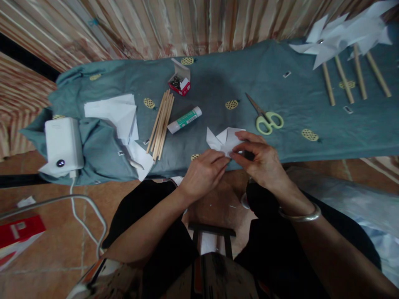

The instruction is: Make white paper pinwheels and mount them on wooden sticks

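Note:
A white paper pinwheel (227, 139), partly folded with pointed blades, is held at the front edge of the cloth-covered table. My left hand (204, 172) pinches its lower left side, fingers closed. From the right, my right hand (260, 160) grips the paper between thumb and fingers; its fingertips cover part of the centre. Just beyond my right hand lie green-handled scissors (264, 117), blades pointing away to the left. A glue stick (185, 120) rests left of the pinwheel, beside a bundle of wooden sticks (161, 124).
A small open red box (180, 81) holds metal pins. White paper sheets (120, 116) lie at the left, near a white power bank (64, 143) with a cable. Finished pinwheels (346, 37) on sticks lie at the far right. A pleated curtain (199, 25) hangs behind the table.

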`<action>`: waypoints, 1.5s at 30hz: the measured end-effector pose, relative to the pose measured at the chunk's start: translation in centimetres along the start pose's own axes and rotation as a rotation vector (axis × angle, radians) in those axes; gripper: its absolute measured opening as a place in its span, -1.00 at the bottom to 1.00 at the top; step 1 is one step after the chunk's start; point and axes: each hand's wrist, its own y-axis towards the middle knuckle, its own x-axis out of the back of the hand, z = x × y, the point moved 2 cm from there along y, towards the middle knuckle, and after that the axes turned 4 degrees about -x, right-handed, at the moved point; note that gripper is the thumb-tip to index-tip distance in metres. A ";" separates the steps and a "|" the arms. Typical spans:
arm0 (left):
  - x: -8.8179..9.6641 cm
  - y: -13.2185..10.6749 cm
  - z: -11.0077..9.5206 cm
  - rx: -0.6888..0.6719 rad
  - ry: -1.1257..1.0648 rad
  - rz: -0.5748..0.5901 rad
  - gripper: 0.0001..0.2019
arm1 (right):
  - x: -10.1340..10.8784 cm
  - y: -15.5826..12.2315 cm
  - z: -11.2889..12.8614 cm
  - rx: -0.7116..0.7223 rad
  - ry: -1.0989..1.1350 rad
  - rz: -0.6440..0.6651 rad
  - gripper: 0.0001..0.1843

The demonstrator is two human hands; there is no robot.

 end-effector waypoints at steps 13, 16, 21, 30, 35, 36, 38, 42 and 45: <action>0.0 0.2 0.4 0.105 -0.155 0.011 -0.82 | 0.0 -0.2 0.1 -0.022 -0.016 0.010 -0.91; -0.1 0.3 0.6 0.124 -0.207 0.003 -0.83 | 0.0 -0.2 0.1 -0.013 0.001 0.002 -0.90; -0.1 0.4 0.7 0.183 -0.267 0.018 -0.83 | -0.2 -0.3 0.2 -0.001 0.010 -0.011 -0.87; 0.1 0.8 0.9 0.228 -0.317 0.082 -0.83 | -0.3 -0.6 0.6 0.093 -0.026 -0.038 -0.79; 0.0 0.8 0.9 0.236 -0.331 0.080 -0.83 | -0.4 -0.8 0.7 0.139 -0.089 -0.003 -0.72; 0.0 0.9 0.9 0.236 -0.331 0.082 -0.83 | -0.4 -0.8 0.7 0.144 -0.096 0.004 -0.71; 0.1 0.9 0.9 0.236 -0.327 0.087 -0.83 | -0.4 -0.8 0.7 0.166 -0.098 -0.004 -0.70; 0.1 0.9 0.9 0.235 -0.313 0.089 -0.82 | -0.5 -0.8 0.8 0.181 -0.104 0.011 -0.69; 0.1 0.9 0.9 0.234 -0.314 0.092 -0.83 | -0.5 -0.7 0.8 0.148 -0.090 0.026 -0.67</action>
